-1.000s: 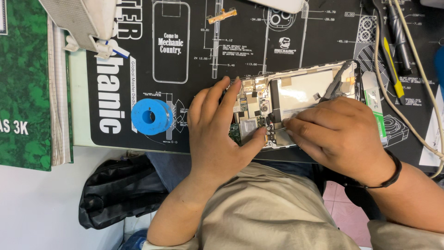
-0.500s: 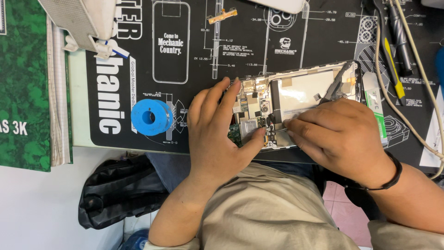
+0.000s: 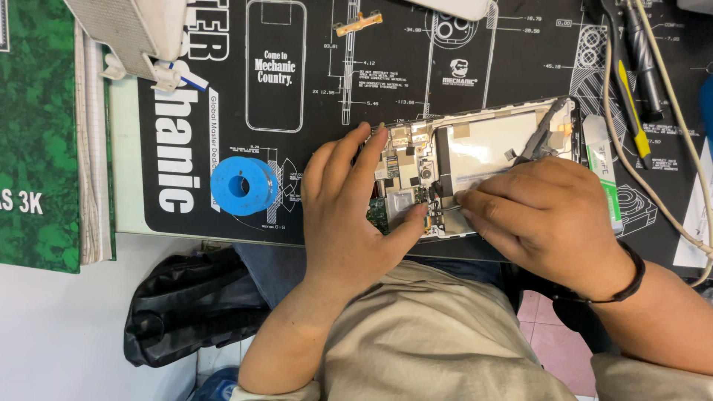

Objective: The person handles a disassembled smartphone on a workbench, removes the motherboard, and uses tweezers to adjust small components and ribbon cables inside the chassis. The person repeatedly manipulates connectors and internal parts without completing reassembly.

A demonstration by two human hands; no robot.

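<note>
A person's two bare hands work on an opened smartphone with its back cover off [image 3: 483, 148], lying on a black printed repair mat [image 3: 312, 171] on the bench. The left hand [image 3: 349, 215] rests flat on the phone's end, fingers [image 3: 371, 152] spread over the circuit boards, thumb pressing its near edge. The right hand [image 3: 546, 212], wearing a black wrist band [image 3: 631, 278], pinches its fingers closed on a thin metal tool [image 3: 444, 209], tip touching the board beside the left thumb. A blue tape roll [image 3: 241, 186] lies left of the left fingers.
</note>
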